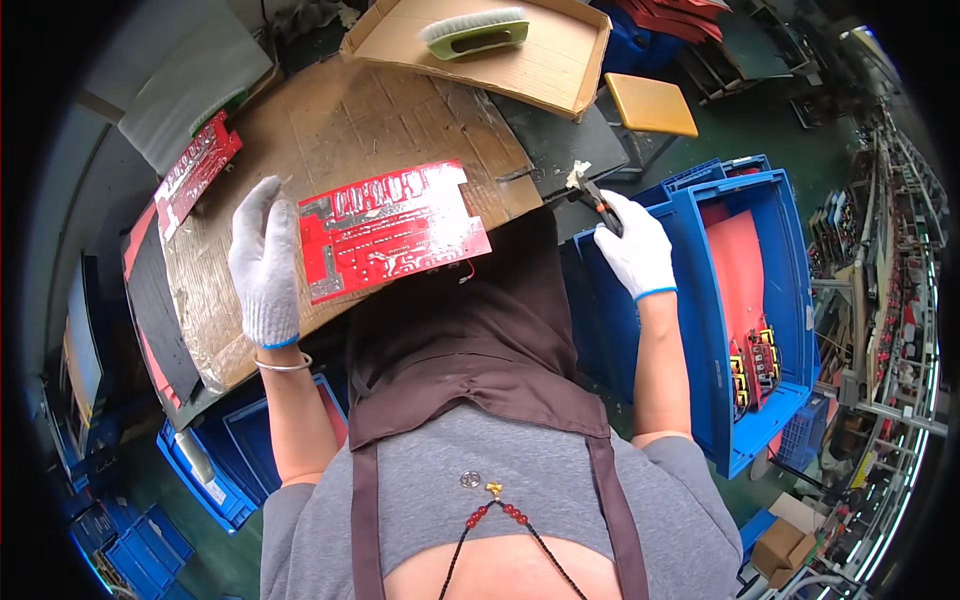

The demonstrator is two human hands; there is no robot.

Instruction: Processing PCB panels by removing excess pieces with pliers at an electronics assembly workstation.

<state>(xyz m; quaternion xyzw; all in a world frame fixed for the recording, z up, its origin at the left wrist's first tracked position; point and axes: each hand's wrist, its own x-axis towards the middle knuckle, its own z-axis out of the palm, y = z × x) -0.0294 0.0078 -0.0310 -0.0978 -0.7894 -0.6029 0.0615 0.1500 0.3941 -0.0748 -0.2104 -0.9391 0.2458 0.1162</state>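
A red circuit board (390, 240) lies solder side up at the near edge of the cardboard-covered bench (330, 110). Beside its left edge is my left hand (266, 265), in a white knit glove, fingers stretched out and holding nothing. My right hand (638, 245), also gloved, is off to the right of the bench and grips hand cutters (603, 212) with black and orange handles. Their tips point up and left, close to a small whitish scrap (578, 175) on the dark surface. Whether the tips touch it I cannot tell. A short red wire hangs from the board's near edge.
Another red board (198, 172) leans at the left by white foam sheets. At the back, a cardboard tray (565, 65) holds a green-handled brush (475, 35). A yellow stool (650, 105) stands beyond. Blue bins (700, 300) on the right contain populated boards (755, 365).
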